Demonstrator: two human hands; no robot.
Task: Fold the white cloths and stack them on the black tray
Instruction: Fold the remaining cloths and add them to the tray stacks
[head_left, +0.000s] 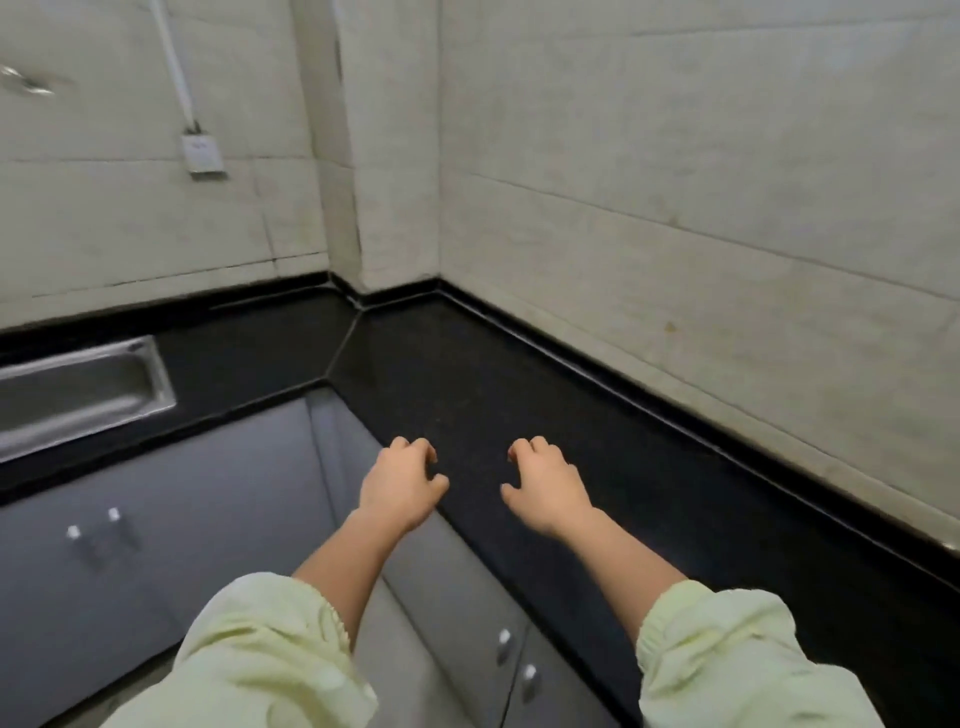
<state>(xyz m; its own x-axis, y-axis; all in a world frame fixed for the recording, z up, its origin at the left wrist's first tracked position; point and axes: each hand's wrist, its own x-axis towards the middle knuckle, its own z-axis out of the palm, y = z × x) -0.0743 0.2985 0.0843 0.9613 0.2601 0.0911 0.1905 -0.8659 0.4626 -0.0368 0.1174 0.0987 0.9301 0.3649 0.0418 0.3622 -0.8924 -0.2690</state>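
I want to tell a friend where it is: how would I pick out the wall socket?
Find the steel sink set in the black counter at far left. On the wall above it, a white pipe runs down to the socket, the only small square plate on these walls.

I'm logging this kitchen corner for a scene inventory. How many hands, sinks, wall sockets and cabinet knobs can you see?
Hands: 2, the left hand and the right hand
Steel sink: 1
Wall socket: 1
Cabinet knobs: 4, two at left, two lower centre
Total: 8
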